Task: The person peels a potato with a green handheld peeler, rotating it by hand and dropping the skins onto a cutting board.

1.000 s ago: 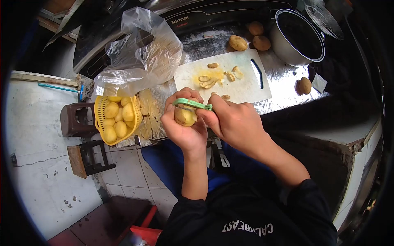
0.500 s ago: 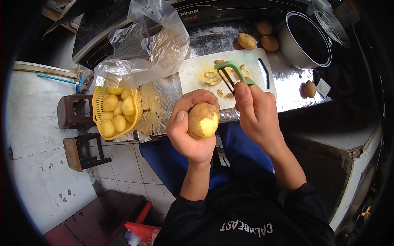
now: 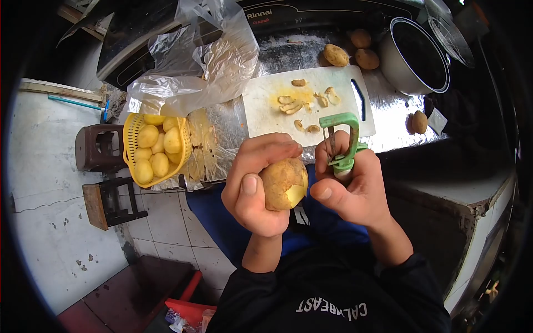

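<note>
My left hand (image 3: 252,191) is wrapped round a brown potato (image 3: 282,180) with a bare yellow patch on its lower right side. To its right, my right hand (image 3: 361,186) holds a green peeler (image 3: 345,158) with its blade end up, apart from the potato. Beyond both hands lies a white cutting board (image 3: 261,119), with several potato peelings (image 3: 290,105) and a yellowish stain on it. A yellow basket (image 3: 130,145) of peeled potatoes (image 3: 160,165) stands to the left.
A crumpled plastic bag (image 3: 194,77) lies behind the basket. Unpeeled potatoes (image 3: 335,55) rest beyond the board, and another (image 3: 418,122) lies right. A pot (image 3: 395,61) stands at back right, near a small white packet (image 3: 437,121). Stools (image 3: 100,147) stand at left.
The peeler has come down toward me, away from over the board, and turned more upright. The potato has dropped slightly and rotated, so less of its yellow patch shows.
</note>
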The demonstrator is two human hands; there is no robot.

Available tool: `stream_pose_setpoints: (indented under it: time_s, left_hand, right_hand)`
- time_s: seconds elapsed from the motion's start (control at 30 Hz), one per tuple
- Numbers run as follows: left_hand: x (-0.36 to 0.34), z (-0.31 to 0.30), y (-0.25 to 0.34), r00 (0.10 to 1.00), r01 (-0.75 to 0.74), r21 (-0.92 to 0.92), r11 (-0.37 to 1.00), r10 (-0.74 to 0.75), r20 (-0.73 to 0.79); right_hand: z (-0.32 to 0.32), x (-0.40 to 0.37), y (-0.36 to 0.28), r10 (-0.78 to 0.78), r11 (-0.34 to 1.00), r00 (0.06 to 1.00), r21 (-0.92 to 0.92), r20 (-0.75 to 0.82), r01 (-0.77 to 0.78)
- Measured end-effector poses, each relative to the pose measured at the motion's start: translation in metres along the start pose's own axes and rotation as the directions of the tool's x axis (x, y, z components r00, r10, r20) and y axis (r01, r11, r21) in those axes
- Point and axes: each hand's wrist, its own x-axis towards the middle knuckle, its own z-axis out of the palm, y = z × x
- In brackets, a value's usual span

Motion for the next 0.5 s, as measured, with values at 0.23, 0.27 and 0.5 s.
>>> stream_pose_setpoints:
  time_s: [0.23,0.27,0.5]
  left_hand:
    - [0.000,0.001,0.009,0.995,-0.081,0.134,0.988,0.074,0.062]
    - [0.001,0.001,0.008,0.987,-0.150,0.141,0.979,0.138,0.086]
    - [-0.003,-0.005,0.016,0.981,-0.164,0.152,0.975,0.146,0.125]
  right_hand:
    - [0.009,0.011,-0.012,-0.075,0.986,0.989,0.135,-0.130,0.093]
    - [0.007,0.013,-0.014,-0.075,0.986,0.988,0.135,-0.133,0.093]
    - [-0.004,0.015,-0.025,-0.172,0.985,0.984,-0.011,0.042,0.173]
